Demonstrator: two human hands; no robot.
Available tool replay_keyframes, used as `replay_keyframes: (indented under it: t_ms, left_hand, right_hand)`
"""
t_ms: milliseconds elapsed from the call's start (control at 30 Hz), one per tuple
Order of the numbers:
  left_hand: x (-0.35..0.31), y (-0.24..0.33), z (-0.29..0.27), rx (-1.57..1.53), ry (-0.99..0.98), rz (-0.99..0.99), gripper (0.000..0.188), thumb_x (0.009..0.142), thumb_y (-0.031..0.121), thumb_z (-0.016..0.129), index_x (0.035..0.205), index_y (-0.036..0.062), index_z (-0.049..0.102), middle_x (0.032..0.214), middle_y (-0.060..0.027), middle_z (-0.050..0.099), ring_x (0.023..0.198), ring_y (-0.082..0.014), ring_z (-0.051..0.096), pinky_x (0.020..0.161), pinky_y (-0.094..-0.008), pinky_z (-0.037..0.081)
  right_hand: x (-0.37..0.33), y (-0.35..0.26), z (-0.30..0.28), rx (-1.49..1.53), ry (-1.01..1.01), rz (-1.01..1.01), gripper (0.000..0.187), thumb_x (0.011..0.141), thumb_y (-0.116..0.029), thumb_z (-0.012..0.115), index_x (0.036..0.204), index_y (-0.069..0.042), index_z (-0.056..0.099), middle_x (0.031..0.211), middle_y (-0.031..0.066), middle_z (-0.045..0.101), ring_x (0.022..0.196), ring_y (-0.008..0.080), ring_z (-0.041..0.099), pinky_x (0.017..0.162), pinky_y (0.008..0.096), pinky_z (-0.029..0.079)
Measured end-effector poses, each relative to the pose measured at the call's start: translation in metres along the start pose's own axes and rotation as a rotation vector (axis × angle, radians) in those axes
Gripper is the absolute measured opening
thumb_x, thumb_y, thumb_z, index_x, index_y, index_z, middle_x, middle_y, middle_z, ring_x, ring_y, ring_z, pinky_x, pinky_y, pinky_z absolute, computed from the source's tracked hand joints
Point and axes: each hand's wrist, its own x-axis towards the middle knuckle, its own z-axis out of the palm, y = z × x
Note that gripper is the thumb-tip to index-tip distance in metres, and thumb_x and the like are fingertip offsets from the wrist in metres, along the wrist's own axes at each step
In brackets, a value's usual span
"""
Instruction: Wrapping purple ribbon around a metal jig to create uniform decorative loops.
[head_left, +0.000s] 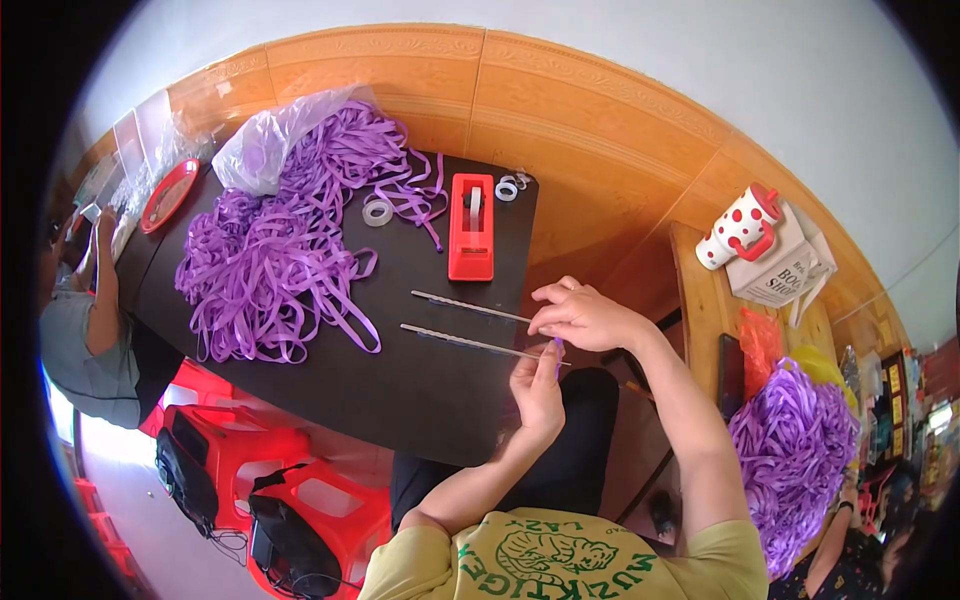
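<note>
Two thin silvery rods [460,341] lie side by side, their patterned far ends over the dark tabletop and their near ends at my hands. My left hand [540,392] is closed in a pinch on a short bit of purple ribbon [558,345], with the lower rod's end passing at its fingertips. Just above it, my right hand [585,315] has its fingers bent together at the ribbon's upper end. The upper rod runs in under those fingers, which hide its end. Beyond the rods stands a red tape dispenser [471,262] with a roll in it.
A big heap of purple ribbon [285,270] spills from a clear bag [262,145] across the table [400,400]. Tape rolls [377,212] lie near the dispenser. Right, a wooden bench [690,270] holds a dotted tumbler [740,230]; more ribbon [795,460] hangs beside it. Red stools [340,500] stand left.
</note>
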Motion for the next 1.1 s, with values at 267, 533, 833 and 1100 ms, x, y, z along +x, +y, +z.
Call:
replay_keyframes:
  t_ms: [267, 533, 833, 1100]
  left_hand:
    - [0.000, -0.005, -0.008, 0.011, -0.071, -0.013, 0.010, 0.088, 0.008, 0.060, 0.087, 0.0002, 0.065, 0.087, -0.0049, 0.066, 0.080, -0.0093, 0.059, 0.075, -0.0214, 0.044]
    - [-0.001, 0.001, -0.005, -0.009, -0.084, -0.031, 0.010, 0.087, 0.008, 0.059, 0.089, 0.0000, 0.065, 0.087, -0.0052, 0.066, 0.083, -0.0100, 0.060, 0.078, -0.0224, 0.044]
    - [-0.003, 0.002, -0.007, 0.002, -0.081, -0.070, 0.006, 0.081, 0.003, 0.063, 0.086, 0.0018, 0.067, 0.086, -0.0058, 0.067, 0.084, -0.0130, 0.060, 0.082, -0.0255, 0.043]
    - [0.000, 0.002, -0.009, -0.029, -0.101, -0.098, 0.010, 0.080, 0.002, 0.061, 0.089, 0.0015, 0.065, 0.086, -0.0044, 0.064, 0.083, -0.0111, 0.057, 0.080, -0.0236, 0.041]
  right_hand:
    - [0.034, -0.039, -0.015, -0.356, -0.495, 0.207, 0.019, 0.083, -0.022, 0.057, 0.096, -0.015, 0.069, 0.106, 0.0074, 0.052, 0.114, 0.0264, 0.041, 0.091, 0.0475, 0.034]
    - [0.031, -0.031, -0.006, -0.342, -0.396, 0.145, 0.013, 0.078, -0.018, 0.060, 0.083, -0.007, 0.066, 0.096, 0.0045, 0.055, 0.105, 0.0228, 0.043, 0.086, 0.0434, 0.034]
    - [0.017, -0.002, -0.001, -0.115, -0.242, -0.035, 0.014, 0.082, -0.020, 0.058, 0.081, -0.008, 0.064, 0.097, 0.0043, 0.055, 0.102, 0.0242, 0.042, 0.087, 0.0409, 0.034]
    - [-0.003, 0.018, 0.018, 0.096, 0.015, -0.131, 0.013, 0.084, -0.019, 0.057, 0.080, -0.008, 0.063, 0.122, 0.0081, 0.052, 0.118, 0.0270, 0.039, 0.097, 0.0447, 0.030]
